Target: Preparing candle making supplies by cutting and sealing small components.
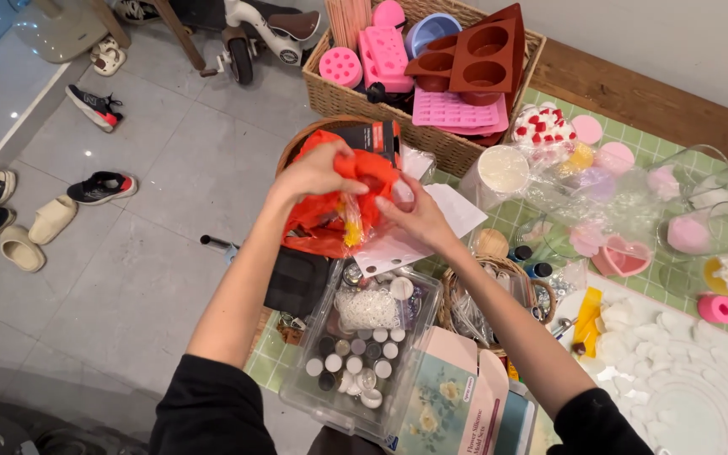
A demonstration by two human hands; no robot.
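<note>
Both your hands grip the orange bag: left hand (318,173) on top, right hand (414,215) at its right side. Orange bag (322,223) hangs above the table's (634,139) left edge, probably being opened.

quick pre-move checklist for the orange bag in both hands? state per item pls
1. Left hand grips the orange plastic bag: ok.
2. Right hand on the bag's right side: ok.
3. Bag held above the clear plastic box, apart from it: ok.
4. Bag's contents: cannot tell; only something yellow shows.
5. Free space on the table nearby: not ok, crowded by the wicker basket and moulds.
6. Box lid off, small bottles exposed: ok.
</note>
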